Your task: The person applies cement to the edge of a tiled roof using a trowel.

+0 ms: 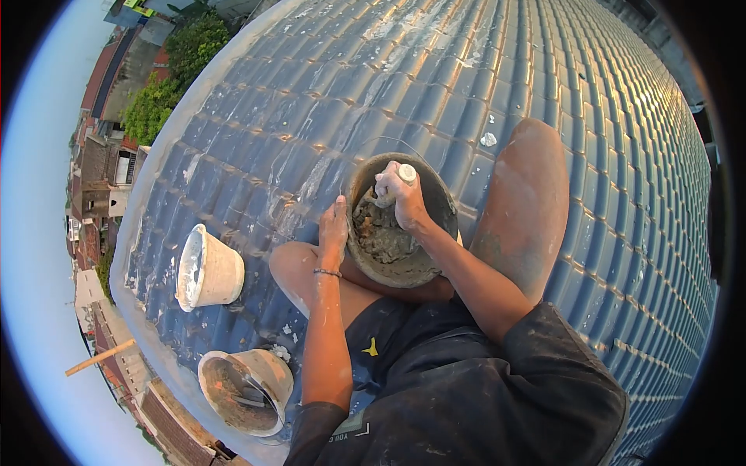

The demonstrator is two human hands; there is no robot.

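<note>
A round, mortar-smeared bucket (435,194) stands between my bent legs, with wet grey-brown mortar (381,237) inside. My right hand (406,203) is closed around a tool with a pale, round handle end (406,172), held over the mortar. The tool's lower part is hidden by the hand and the mix, so its kind does not show. At the bucket's left side, my left hand (332,231) grips the rim and outer wall, its fingers pointing away from me.
I sit on a sloping grey tiled roof (513,85). To my left stand a whitish bucket (214,272) and a tilted, mortar-stained bucket (280,373). The roof's edge (128,248) lies beyond them, with houses and trees below. A pale lump (488,140) rests near my right knee.
</note>
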